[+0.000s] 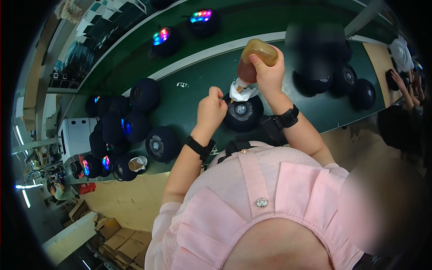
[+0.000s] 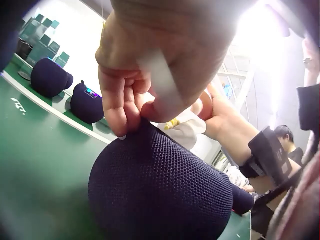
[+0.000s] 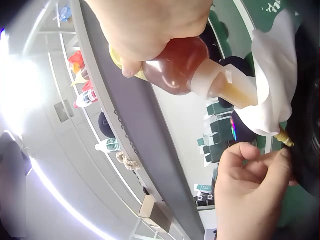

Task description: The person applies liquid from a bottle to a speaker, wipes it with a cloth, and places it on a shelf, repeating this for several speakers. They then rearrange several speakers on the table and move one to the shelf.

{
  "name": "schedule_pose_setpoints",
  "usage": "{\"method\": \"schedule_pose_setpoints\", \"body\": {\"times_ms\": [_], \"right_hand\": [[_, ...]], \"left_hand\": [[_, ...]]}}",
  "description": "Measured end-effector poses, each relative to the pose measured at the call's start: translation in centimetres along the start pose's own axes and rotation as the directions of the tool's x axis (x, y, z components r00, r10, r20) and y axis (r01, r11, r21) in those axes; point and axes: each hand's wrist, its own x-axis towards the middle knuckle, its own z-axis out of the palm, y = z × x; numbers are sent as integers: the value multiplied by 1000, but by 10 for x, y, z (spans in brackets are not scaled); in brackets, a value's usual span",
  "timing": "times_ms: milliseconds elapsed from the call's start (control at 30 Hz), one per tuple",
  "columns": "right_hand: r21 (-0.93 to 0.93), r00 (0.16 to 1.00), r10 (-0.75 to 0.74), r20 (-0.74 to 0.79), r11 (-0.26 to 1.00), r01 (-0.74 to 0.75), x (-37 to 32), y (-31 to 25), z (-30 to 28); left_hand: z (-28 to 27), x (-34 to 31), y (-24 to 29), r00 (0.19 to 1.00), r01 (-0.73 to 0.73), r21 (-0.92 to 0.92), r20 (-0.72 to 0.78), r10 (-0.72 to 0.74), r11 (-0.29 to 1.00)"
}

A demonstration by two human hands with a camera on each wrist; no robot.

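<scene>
My right hand [image 1: 272, 76] grips a soft squeeze bottle [image 1: 245, 69] of amber liquid, tipped nozzle-down. White tissue [image 3: 274, 75] is wrapped about its nozzle, and the yellowish tip [image 3: 285, 138] pokes out below. Under it on the bench is a round dark-blue, fabric-covered speaker [image 1: 243, 120] with a black ribbed face. My left hand [image 1: 211, 111] pinches the fabric at the speaker's edge between thumb and fingers, as the left wrist view shows. The nozzle tip is right at that edge, close beside the left fingertips [image 3: 284, 155].
Several similar speakers [image 1: 162, 144] crowd the green bench [image 1: 180, 108] on the left, some with coloured lights lit. More speakers [image 1: 362, 94] stand at the right. Two lit ones [image 1: 204, 22] sit beyond the pale rail [image 1: 202, 55]. A tissue-wrapped tape roll [image 1: 135, 165] lies at the near left.
</scene>
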Motion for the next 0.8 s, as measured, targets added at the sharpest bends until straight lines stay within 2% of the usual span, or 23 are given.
{"method": "schedule_pose_setpoints", "body": {"times_ms": [100,233,333,400,533,600,633,667,733,767,800], "right_hand": [[-17,998,-42,44,999,43,-1,-1,5],[-6,997,-27,71,1000,28,-1,-9,14],[-45,992,-70,107,996,75,0,-9,16],[-116,971,-194,137,971,210,-3,-11,14],[-117,968,-234,94,963,244,-3,-18,4],[-32,992,-120,-38,992,119,5,-17,-8],[-35,992,-122,-39,992,120,8,-18,-13],[128,997,7,-81,992,4,13,-20,-19],[451,957,273,-97,869,-202,20,-22,-29],[512,908,402,-120,808,-290,24,-20,-35],[514,909,398,-122,809,-286,25,-23,-39]], "left_hand": [[2,0,-2,1000,-13,13,-10,13,1000],[2,1,-2,1000,-26,-2,-17,26,1000],[2,2,-1,1000,-15,0,-14,15,1000],[3,2,-1,1000,-17,5,-15,17,1000],[5,2,-2,999,-34,-1,-33,34,999],[6,2,-3,998,-45,2,-43,45,999],[6,2,-3,998,-45,-1,-45,45,999],[7,2,-3,998,-46,-2,-50,45,999],[8,3,-2,996,-71,2,-47,71,997],[8,5,-2,994,-96,8,-43,97,995],[9,7,-2,994,-102,9,-44,102,995]]}}
